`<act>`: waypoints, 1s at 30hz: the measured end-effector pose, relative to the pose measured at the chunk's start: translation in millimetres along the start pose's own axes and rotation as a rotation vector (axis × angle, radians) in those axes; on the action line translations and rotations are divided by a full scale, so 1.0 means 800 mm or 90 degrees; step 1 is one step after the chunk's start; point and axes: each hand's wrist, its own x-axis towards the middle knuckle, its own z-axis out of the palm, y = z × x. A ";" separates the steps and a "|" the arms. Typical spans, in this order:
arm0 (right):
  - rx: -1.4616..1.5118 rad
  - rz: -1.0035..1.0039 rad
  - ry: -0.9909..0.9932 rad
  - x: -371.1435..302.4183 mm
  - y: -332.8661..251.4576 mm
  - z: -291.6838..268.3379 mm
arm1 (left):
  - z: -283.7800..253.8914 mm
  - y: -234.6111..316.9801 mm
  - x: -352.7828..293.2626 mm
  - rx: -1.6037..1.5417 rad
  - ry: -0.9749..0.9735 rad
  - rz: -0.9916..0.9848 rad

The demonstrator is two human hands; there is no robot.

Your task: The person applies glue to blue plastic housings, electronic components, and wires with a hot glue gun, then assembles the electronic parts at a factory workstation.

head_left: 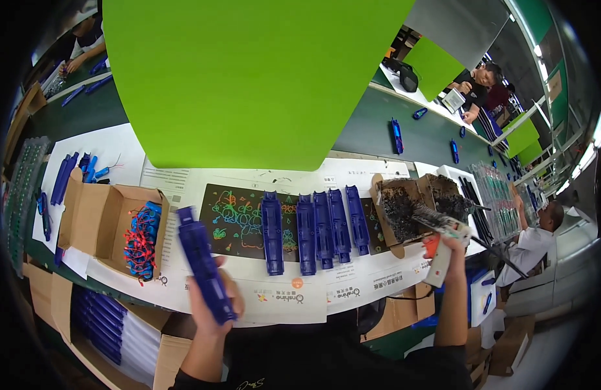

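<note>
My left hand is closed around a long blue plastic housing half, held tilted above the front left of the bench. My right hand grips a white hot glue gun with an orange trigger. A black stick reaches out behind the gun. Its front end is over a cardboard box whose inside is coated with dark residue. Between my hands, several more blue housing halves lie in a row on a dark mat printed with colourful drawings.
At left, an opened cardboard box holds blue cylinders with red wires. Below it, a carton contains stacked blue housings. A green panel rises behind the mat. Black sticks and clear trays lie at right. Other people sit farther off.
</note>
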 end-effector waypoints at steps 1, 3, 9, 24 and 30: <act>0.014 0.061 -0.021 0.009 0.012 -0.001 | 0.004 -0.011 0.003 0.009 0.024 -0.064; 0.031 0.111 -0.035 0.027 0.034 0.003 | 0.010 -0.028 0.010 0.031 -0.033 -0.133; 0.001 0.084 -0.077 0.055 0.047 0.005 | 0.030 -0.050 0.016 0.092 -0.082 -0.277; -0.276 -0.030 -0.257 -0.098 0.021 0.130 | 0.075 -0.053 0.000 0.212 -0.328 -0.399; 0.292 0.021 -0.491 -0.157 0.053 0.241 | 0.084 -0.039 -0.009 0.297 -0.291 -0.401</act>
